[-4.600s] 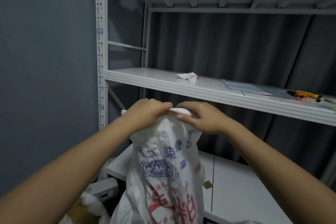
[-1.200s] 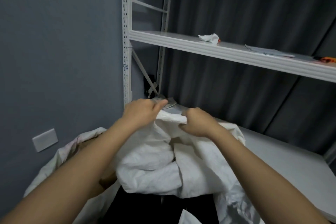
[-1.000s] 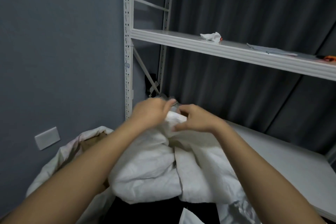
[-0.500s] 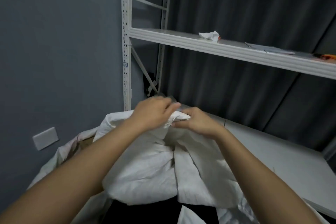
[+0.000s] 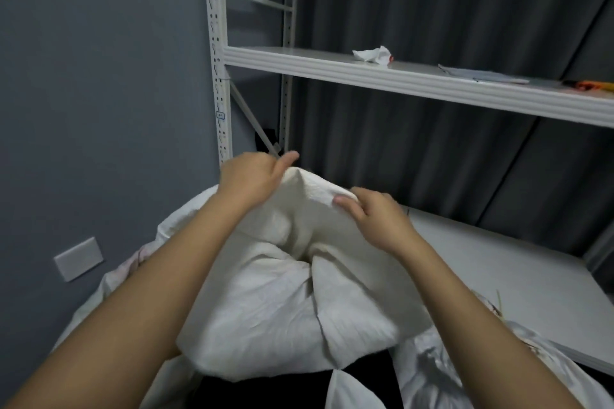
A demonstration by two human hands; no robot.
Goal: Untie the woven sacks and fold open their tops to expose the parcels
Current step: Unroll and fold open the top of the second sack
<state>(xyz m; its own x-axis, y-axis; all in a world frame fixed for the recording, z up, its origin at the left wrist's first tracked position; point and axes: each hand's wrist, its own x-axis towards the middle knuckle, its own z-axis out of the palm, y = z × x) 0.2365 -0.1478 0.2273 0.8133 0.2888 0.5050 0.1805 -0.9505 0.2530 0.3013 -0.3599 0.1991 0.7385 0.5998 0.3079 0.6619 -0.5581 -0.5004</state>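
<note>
A plain white woven sack (image 5: 275, 302) fills the lower middle, its top rim lifted into a peak. My left hand (image 5: 254, 178) grips the rim at the peak, thumb up over the edge. To its right, my right hand (image 5: 373, 214) pinches the same rim with curled fingers, thumb on the near face. The sack's mouth and any parcels inside are hidden behind the raised fabric. A second white sack (image 5: 448, 372) lies crumpled at the lower right. Another sack edge (image 5: 123, 279) shows at the left behind my forearm.
A white metal rack stands ahead, with an upright post (image 5: 217, 60) and an upper shelf (image 5: 415, 81) carrying crumpled paper (image 5: 372, 55), sheets and an orange tool. A lower shelf board (image 5: 498, 279) lies right. The grey wall with a white socket plate (image 5: 78, 258) is left.
Over the last second my hands have drawn apart along the sack's rim, the left rising, spreading the fabric into a wider peak. Earlier I held a tied, printed sack top.
</note>
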